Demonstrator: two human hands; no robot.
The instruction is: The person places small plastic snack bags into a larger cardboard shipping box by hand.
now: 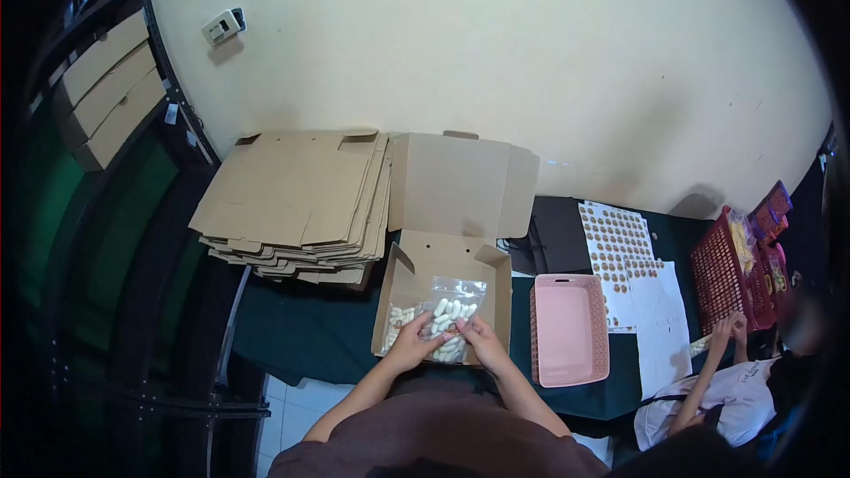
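An open cardboard box [443, 257] stands in front of me with its lid raised toward the wall. Over its near part, both hands hold a clear zip bag [458, 291] of white oblong pieces. My left hand [413, 343] grips the bag's lower left side, fingers closed on it. On the lower right side, my right hand [482, 341] pinches the same bag. Another bag of white pieces [396, 323] lies in the box's left corner, partly behind my left hand. More white pieces show just below my hands.
Flattened cardboard boxes [292, 190] are stacked at left. Right of the box are a pink basket [571, 336], a dark folder [562, 235] and sticker sheets [615, 243]. Another person [722, 398] sits at far right by red baskets [722, 270]. Shelving [168, 62] stands at far left.
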